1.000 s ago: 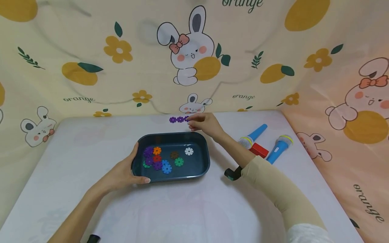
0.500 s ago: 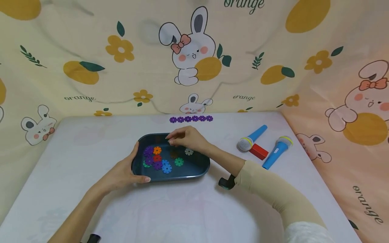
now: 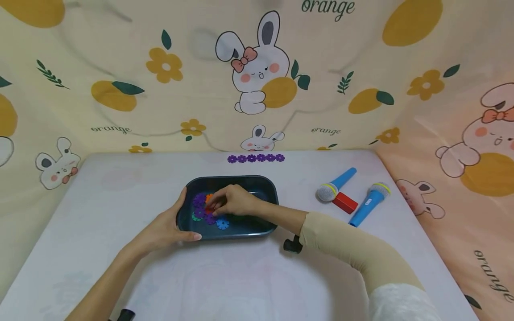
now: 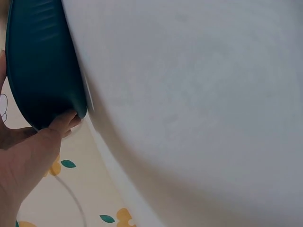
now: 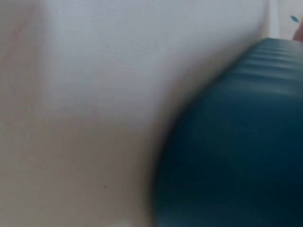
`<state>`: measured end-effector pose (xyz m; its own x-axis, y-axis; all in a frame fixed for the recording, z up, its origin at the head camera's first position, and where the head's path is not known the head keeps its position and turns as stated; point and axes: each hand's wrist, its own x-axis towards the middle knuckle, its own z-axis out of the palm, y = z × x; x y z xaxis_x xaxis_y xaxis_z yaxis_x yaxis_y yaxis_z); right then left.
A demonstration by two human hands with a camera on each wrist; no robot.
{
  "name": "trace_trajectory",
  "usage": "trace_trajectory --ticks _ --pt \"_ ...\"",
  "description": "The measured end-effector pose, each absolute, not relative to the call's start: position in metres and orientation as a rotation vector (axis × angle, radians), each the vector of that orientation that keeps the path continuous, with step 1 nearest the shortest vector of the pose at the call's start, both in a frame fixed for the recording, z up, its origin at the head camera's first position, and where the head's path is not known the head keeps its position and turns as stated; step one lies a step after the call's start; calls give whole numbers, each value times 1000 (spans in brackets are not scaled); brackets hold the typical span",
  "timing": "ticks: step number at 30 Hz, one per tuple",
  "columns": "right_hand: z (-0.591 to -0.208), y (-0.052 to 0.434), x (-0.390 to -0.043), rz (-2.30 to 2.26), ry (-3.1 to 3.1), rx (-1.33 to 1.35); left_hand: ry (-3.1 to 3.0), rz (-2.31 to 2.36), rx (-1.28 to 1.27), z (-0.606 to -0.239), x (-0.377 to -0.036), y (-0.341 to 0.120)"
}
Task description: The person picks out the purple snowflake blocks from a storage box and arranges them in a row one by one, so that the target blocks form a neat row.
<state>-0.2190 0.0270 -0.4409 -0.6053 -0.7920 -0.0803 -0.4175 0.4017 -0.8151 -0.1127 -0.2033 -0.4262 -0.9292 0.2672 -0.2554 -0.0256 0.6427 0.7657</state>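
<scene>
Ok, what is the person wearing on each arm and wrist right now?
The right arm wears a close-fitting beige sleeve from wrist to upper arm, with white fabric above it. A small black device sits at that wrist. The left arm is bare, with a black device strapped near the frame edge.

The head camera looked forward and down over the table (image 3: 100, 187), the tray (image 3: 267, 186) at centre. Both wrist cameras sat very close to the tray's outer wall, at 9 and 4 o'clock.
</scene>
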Motion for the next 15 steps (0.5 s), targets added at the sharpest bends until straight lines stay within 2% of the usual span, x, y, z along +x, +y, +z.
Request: trace_trajectory --ticks 15 --pt "-452 15 -208 -855 2367 -1216 2523 1171 192 -425 -112 -203"
